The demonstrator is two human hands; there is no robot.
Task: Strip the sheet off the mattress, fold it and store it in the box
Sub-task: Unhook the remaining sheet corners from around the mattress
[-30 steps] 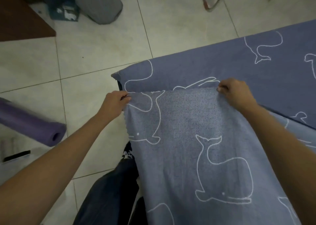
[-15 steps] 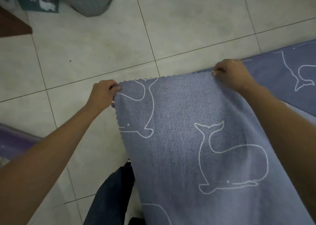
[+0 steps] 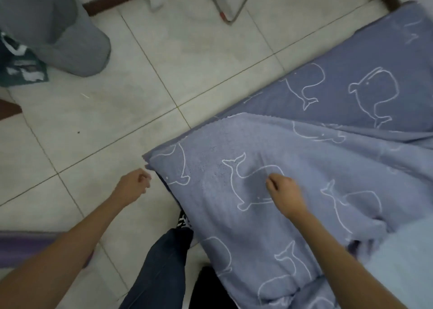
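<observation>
The whale-print sheet (image 3: 234, 149) lay doubled over itself above the tiled floor (image 3: 140, 97). Left hand (image 3: 134, 183), loosely curled and empty, hung beside the sheet's corner; right hand (image 3: 284, 195) curled over the sheet, grip unclear

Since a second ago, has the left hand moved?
Yes. The left hand let go of the sheet corner and now hangs just left of it, over the floor.

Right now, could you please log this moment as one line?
blue whale-print fabric sheet: folded over | left hand: beside corner, holds nothing | right hand: over sheet, grip unclear
</observation>
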